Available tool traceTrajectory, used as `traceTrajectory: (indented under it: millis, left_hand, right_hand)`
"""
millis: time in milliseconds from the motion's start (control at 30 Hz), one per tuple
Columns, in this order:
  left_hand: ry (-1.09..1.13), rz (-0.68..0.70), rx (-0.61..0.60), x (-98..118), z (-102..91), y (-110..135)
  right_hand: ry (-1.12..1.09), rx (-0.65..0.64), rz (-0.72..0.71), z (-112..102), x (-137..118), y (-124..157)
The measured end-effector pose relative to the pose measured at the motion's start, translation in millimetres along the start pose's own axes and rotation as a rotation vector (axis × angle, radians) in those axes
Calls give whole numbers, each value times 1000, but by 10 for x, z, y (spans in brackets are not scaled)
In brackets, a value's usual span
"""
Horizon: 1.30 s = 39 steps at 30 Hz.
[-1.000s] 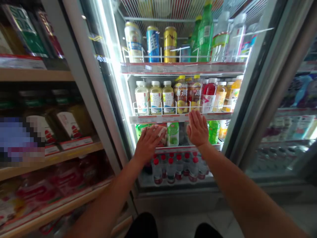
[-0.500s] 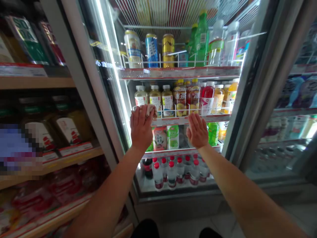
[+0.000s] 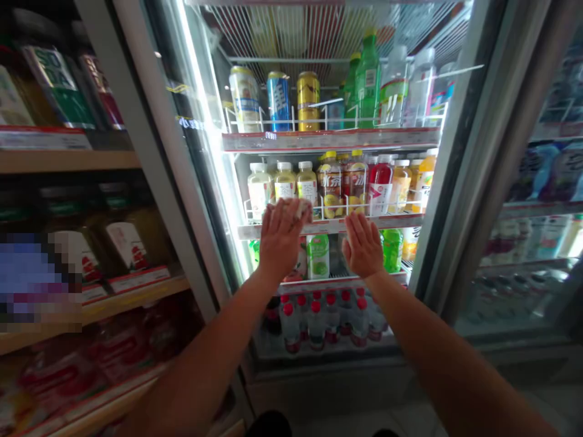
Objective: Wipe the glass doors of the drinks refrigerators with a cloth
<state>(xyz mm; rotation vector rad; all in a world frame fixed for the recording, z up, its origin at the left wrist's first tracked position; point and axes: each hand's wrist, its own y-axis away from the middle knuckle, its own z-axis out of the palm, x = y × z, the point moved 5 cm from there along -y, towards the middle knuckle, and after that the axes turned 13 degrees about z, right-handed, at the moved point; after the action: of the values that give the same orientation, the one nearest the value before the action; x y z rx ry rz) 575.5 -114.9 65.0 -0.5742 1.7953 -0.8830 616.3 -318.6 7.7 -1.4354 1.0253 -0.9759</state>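
Note:
Flat against the glass door (image 3: 186, 121) of a lit drinks fridge, my left hand (image 3: 279, 243) presses a crumpled, pale pinkish cloth (image 3: 302, 209). The cloth sticks out past the fingertips, and the rest lies hidden under the hand. To its right, my right hand (image 3: 363, 246) rests on the glass with fingers stretched upward, holding nothing. Behind the glass, tea bottles (image 3: 307, 182) with white caps and iced tea bottles (image 3: 330, 182) with yellow caps stand on the middle shelf. A green carton (image 3: 317, 256) shows between the hands.
Cans (image 3: 308, 100) and green bottles (image 3: 368, 82) fill the top shelf. Red-capped water bottles (image 3: 316, 325) stand at the bottom. A metal door frame (image 3: 483, 182) runs down the right. Open wooden shelving (image 3: 132, 291) with bottles is on the left.
My left hand has slid right across the glass with the cloth, closer to my right hand. My right hand stays in nearly the same place. The view has tilted slightly.

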Motion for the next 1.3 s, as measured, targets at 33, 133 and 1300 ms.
traceTrajectory:
  millis: [33,133,1300]
  left_hand:
    - [37,107,-44,105,36,16]
    - [83,274,-150,218,79,52]
    - [-61,-79,-11,32,-107,305]
  right_hand:
    - [-2,-1,1,2,0,1]
    - [-11,-8,1,4,-2,1]
    - [20,32,-10,-37,-33,-20]
